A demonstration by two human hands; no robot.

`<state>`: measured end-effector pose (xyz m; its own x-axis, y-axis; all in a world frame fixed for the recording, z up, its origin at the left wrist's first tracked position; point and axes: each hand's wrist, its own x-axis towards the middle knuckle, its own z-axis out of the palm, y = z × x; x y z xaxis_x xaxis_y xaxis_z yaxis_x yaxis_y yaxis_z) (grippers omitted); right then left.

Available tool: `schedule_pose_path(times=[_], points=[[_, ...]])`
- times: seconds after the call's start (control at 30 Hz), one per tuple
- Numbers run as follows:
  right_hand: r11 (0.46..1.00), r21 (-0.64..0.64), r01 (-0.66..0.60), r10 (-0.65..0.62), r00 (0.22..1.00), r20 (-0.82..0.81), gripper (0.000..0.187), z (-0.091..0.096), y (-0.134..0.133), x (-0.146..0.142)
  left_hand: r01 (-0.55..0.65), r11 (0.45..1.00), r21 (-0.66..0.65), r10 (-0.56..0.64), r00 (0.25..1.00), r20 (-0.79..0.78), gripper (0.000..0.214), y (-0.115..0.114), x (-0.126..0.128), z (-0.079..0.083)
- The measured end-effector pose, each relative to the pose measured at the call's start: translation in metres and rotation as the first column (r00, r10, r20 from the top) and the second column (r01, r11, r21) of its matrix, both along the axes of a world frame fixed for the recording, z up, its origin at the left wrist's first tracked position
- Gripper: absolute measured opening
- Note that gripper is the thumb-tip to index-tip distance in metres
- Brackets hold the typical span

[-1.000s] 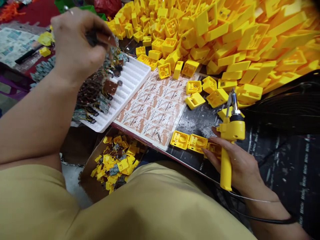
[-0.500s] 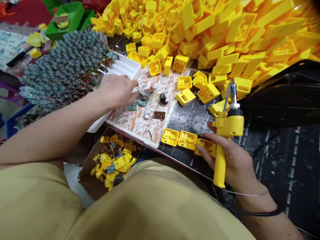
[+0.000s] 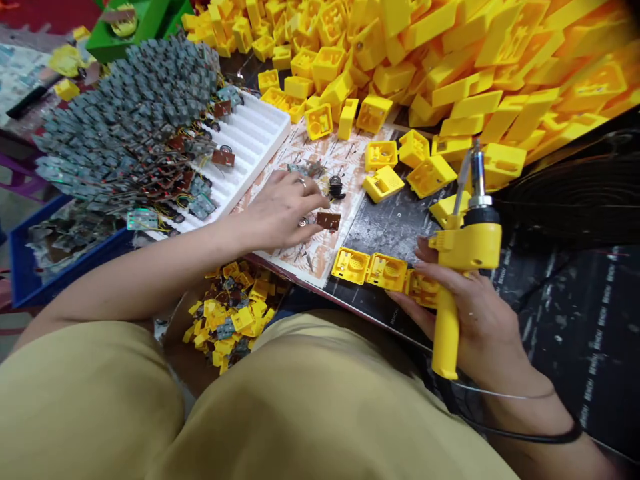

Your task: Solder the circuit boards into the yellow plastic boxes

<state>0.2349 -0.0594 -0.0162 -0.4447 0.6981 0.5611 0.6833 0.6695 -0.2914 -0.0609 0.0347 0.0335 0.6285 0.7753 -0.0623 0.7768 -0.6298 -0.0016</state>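
My left hand lies palm down over the patterned sheet, fingers apart, among wired electronic parts. Beside its fingertips are a small brown circuit board and a black coiled part. A small round metal disc shows between thumb and fingers; whatever lies under the palm is hidden. My right hand is closed around a yellow soldering gun, its metal tip pointing up. Just left of that hand, opened yellow plastic cases line the table edge, the nearest partly covered by its fingers.
A large heap of yellow cases fills the back. At left, many grey wired modules crowd a white ribbed foam tray. Below the table edge sits a box of yellow and grey parts. A blue bin stands far left.
My left hand has moved right and toward me from the foam tray's edge onto the parts on the sheet, its fingers spreading. My right hand still holds the soldering gun. The view has shifted slightly.
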Motion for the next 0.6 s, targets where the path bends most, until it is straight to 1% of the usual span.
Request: schedule_pose_path(times=[0.07,0.13,0.17,0.2,0.27,0.33,0.4,0.47,0.5,0.53,0.57,0.6], points=[[1.000,-0.011,0.004,-0.003,1.000,0.020,0.048,0.002,0.003,-0.005,0.003,1.000,0.006,-0.003,1.000,-0.022,0.031,0.000,0.013,-0.003],[0.999,-0.043,-0.017,0.019,0.999,0.033,0.048,0.004,0.007,-0.011,-0.002,1.000,0.017,0.002,1.000,-0.014,0.026,0.001,0.018,-0.001],[0.998,-0.051,-0.037,0.039,0.998,0.038,0.048,0.005,0.009,-0.016,0.005,1.000,0.026,-0.006,1.000,0.007,0.028,0.001,0.018,0.003],[0.997,-0.053,-0.061,0.063,0.997,0.042,0.049,0.005,0.011,-0.021,0.026,0.999,0.038,-0.028,0.999,0.033,0.032,0.002,0.016,0.007],[0.993,-0.049,-0.106,0.108,0.993,0.048,0.049,0.005,0.016,-0.033,0.108,0.993,0.055,-0.111,0.992,0.060,0.039,0.002,0.008,0.015],[0.987,-0.057,-0.148,0.151,0.987,0.047,0.044,0.004,0.020,-0.044,0.203,0.979,0.002,-0.203,0.978,0.045,0.042,-0.002,-0.003,0.018],[0.981,-0.069,-0.181,0.185,0.981,0.050,0.035,0.002,0.022,-0.052,0.271,0.956,-0.115,-0.270,0.962,0.028,0.040,-0.010,-0.014,0.013],[0.979,-0.079,-0.189,0.194,0.980,0.051,0.030,0.000,0.022,-0.053,0.334,0.919,-0.210,-0.332,0.942,0.046,0.041,-0.022,-0.023,0.002],[0.979,-0.084,-0.185,0.190,0.981,0.049,0.030,0.000,0.022,-0.051,0.381,0.898,-0.221,-0.374,0.925,0.074,0.042,-0.028,-0.026,-0.004],[0.979,-0.088,-0.181,0.186,0.981,0.048,0.030,0.001,0.022,-0.048,0.434,0.878,-0.203,-0.419,0.901,0.114,0.043,-0.035,-0.028,-0.009],[0.979,-0.092,-0.181,0.186,0.982,0.043,0.032,0.003,0.020,-0.044,0.476,0.865,-0.159,-0.453,0.877,0.160,0.042,-0.040,-0.029,-0.013],[0.978,-0.096,-0.183,0.187,0.982,0.033,0.035,0.005,0.019,-0.040,0.488,0.869,-0.087,-0.463,0.861,0.211,0.039,-0.044,-0.030,-0.015]])
